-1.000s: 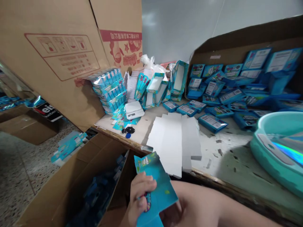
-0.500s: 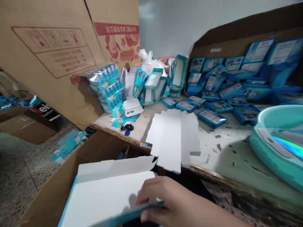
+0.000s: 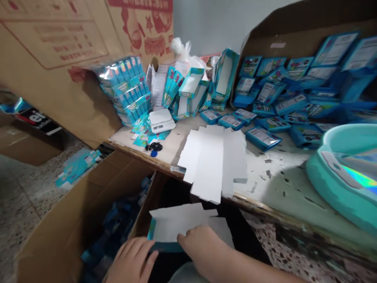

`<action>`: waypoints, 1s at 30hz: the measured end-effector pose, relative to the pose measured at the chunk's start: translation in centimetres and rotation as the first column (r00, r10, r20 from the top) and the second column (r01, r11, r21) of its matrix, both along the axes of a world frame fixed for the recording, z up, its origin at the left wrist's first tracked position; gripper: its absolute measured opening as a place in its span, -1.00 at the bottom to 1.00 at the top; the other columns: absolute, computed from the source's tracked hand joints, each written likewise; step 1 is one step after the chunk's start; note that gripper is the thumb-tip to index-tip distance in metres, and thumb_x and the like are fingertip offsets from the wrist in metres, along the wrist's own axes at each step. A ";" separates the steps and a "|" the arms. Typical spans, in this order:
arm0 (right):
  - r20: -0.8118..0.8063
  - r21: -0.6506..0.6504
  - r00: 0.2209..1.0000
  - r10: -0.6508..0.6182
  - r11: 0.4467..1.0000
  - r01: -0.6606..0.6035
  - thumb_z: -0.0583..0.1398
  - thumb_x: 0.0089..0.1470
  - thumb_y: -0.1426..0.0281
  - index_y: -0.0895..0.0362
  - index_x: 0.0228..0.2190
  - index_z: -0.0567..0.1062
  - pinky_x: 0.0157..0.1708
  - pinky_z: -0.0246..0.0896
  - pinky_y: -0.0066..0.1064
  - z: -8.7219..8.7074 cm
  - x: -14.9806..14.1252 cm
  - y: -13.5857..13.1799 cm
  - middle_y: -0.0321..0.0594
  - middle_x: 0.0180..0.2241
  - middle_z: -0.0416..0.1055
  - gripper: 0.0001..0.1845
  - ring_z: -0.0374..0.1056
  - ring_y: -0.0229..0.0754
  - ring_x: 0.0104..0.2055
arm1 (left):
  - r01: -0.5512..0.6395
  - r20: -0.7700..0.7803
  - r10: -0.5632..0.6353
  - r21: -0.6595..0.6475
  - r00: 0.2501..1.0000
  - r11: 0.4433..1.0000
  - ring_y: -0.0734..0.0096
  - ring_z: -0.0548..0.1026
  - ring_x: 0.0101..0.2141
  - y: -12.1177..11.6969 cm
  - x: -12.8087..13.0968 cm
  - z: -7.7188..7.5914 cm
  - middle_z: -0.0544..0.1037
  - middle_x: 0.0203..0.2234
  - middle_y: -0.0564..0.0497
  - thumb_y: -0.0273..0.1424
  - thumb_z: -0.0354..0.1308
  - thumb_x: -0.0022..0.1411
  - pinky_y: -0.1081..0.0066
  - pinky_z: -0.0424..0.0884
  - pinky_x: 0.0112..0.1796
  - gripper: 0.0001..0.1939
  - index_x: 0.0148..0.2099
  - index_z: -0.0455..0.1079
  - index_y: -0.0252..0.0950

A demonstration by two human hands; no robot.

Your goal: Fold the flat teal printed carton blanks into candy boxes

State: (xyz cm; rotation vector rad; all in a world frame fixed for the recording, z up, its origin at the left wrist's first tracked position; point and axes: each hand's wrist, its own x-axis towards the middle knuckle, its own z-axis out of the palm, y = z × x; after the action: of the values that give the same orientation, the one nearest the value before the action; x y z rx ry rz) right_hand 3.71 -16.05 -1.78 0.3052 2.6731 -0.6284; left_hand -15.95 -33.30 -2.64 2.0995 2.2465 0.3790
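Observation:
Low in the view, a flat unfolded carton blank (image 3: 179, 224), white inside with a blue printed edge, lies under both my hands. My right hand (image 3: 200, 245) presses on its near side, fingers curled over the blue edge. My left hand (image 3: 132, 261) lies beside it at the blank's left corner with fingers stretched out and touching the edge. A stack of similar white blanks (image 3: 213, 161) rests on the table edge just beyond.
An open cardboard box (image 3: 73, 220) with blue packs inside stands at my left. The worn table (image 3: 282, 184) bears a small white scale (image 3: 161, 120), wrapped blue bundles (image 3: 126, 92), several blue boxes (image 3: 262, 137), and a teal basin (image 3: 344, 173) at right. A big carton (image 3: 59, 59) looms left.
The blank went from a folded blue piece held up in both hands to lying flat, white side up, lower down. My left hand has come back into view beside it. The camera tilted down.

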 end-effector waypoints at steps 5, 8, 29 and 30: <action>-0.025 -0.034 1.000 -0.015 0.999 0.014 0.08 0.22 0.50 0.10 -0.25 0.58 -0.41 0.29 -0.31 0.0 1.4 0.8 -0.10 -0.32 0.60 -0.74 0.56 0.01 -0.30 | -0.045 0.125 0.092 -0.334 0.988 0.942 0.27 0.52 -0.25 3.2 2.1 -0.3 0.58 -0.31 0.04 -0.27 -0.16 0.48 0.23 0.36 -0.20 -0.62 -0.23 0.46 -0.18; 0.030 -0.075 0.997 -0.066 0.995 0.068 0.08 0.22 0.49 0.16 -0.31 0.61 -0.33 0.26 -0.28 0.1 2.8 1.9 0.00 -0.28 0.59 -0.71 0.53 0.06 -0.24 | 0.048 0.200 0.048 -0.448 0.979 0.893 0.31 0.47 -0.36 4.9 3.8 -0.2 0.52 -0.46 0.05 -0.26 -0.26 0.51 0.24 0.30 -0.23 -0.49 -0.40 0.38 -0.24; 0.074 -0.420 0.949 -0.308 0.853 0.309 0.16 0.23 0.45 0.12 -0.11 0.53 -0.03 0.18 -0.32 -1.9 7.4 3.7 -0.14 -0.07 0.46 -0.78 0.34 -0.09 -0.04 | 0.205 0.244 -0.099 -0.457 0.965 0.866 0.13 0.47 -0.14 6.9 8.1 -3.2 0.55 -0.22 -0.08 -0.22 -0.03 0.45 0.16 0.31 -0.11 -0.68 -0.17 0.48 -0.29; 0.024 -0.388 0.953 -0.301 0.876 0.286 0.19 0.22 0.42 0.13 -0.14 0.55 0.02 0.15 -0.28 -1.6 7.7 3.4 -0.12 -0.06 0.44 -0.81 0.32 -0.05 0.00 | 0.239 0.285 -0.114 -0.456 0.952 0.857 0.16 0.47 -0.16 6.4 8.0 -3.1 0.53 -0.25 -0.05 -0.17 0.03 0.41 0.20 0.32 -0.13 -0.68 -0.18 0.47 -0.29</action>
State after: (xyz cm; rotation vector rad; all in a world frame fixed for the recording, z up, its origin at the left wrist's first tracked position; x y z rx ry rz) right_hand 11.39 -12.66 -3.33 0.5964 2.4761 -1.2472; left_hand -7.95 -26.86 -5.72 1.8479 1.7537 0.0473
